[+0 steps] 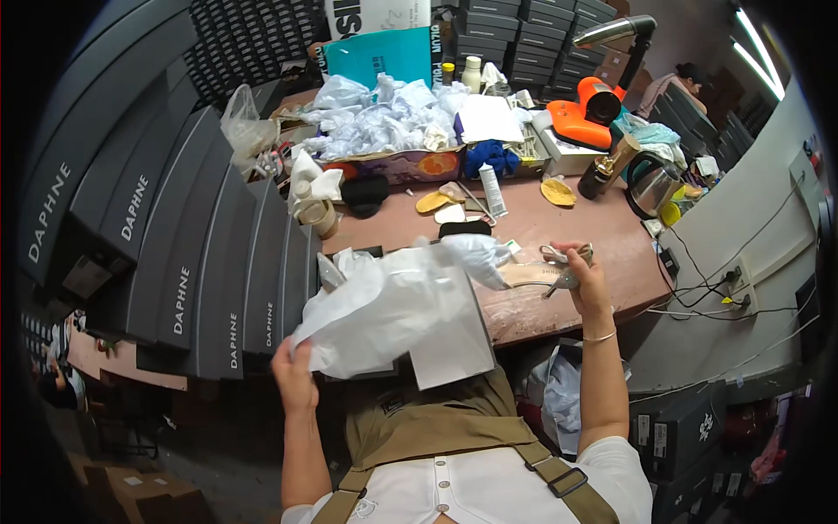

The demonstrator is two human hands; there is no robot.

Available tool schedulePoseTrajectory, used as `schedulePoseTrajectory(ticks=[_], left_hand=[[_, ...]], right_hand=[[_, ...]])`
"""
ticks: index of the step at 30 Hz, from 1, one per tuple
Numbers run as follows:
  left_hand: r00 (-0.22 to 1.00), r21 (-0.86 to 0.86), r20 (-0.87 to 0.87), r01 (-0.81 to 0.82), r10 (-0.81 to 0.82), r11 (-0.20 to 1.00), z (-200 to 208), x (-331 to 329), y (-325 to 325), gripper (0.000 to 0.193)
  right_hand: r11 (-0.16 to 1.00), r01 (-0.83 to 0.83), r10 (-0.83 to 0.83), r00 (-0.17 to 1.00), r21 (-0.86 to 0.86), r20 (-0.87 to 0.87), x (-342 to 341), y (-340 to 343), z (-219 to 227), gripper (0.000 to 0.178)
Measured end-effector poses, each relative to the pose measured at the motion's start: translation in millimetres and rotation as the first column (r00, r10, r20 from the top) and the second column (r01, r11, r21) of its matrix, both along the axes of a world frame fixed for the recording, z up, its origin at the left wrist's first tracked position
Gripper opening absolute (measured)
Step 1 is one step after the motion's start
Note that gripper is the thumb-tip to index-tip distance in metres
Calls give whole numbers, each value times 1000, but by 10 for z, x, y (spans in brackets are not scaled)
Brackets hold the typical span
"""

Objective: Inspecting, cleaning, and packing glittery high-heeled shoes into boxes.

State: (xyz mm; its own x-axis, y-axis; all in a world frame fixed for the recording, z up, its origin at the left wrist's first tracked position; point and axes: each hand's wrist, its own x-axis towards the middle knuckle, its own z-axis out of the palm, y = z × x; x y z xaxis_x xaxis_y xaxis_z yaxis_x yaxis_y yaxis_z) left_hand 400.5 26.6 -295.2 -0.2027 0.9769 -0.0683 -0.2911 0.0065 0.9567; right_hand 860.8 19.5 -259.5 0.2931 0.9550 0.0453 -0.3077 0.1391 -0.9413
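My right hand [583,278] is closed round the heel end of a strappy sandal [531,274] with a pale insole, held above the table's front edge. White wadded paper [478,257] covers the sandal's toe end. A large sheet of white tissue paper [371,301] is pinched at its near left corner in my left hand [295,374]. The sheet spreads over a shoe box at the table edge and hides most of it. A flat whitish panel [452,341], perhaps part of the box, shows beside the sheet. What lies under the tissue cannot be seen.
Dark grey shoe boxes [183,253] stand stacked close on the left. On the pinkish table [602,244] are a carton [393,166] heaped with crumpled paper, a white tube [493,190], yellow pads [557,193], an orange blower [583,122] and a kettle [653,185]. Cables hang at right.
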Motion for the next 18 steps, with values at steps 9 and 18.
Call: schedulePoseTrajectory(ticks=[9,18], left_hand=[[74,-166,-776,934,-627,316,-722,1546,204,54],[572,-95,735,618,-364,780,-156,1516,-14,67]], right_hand=[[899,272,-360,906,345,224,-835,-268,-270,41],[952,-304,137,527,36,839,-1376,-318,59,33]])
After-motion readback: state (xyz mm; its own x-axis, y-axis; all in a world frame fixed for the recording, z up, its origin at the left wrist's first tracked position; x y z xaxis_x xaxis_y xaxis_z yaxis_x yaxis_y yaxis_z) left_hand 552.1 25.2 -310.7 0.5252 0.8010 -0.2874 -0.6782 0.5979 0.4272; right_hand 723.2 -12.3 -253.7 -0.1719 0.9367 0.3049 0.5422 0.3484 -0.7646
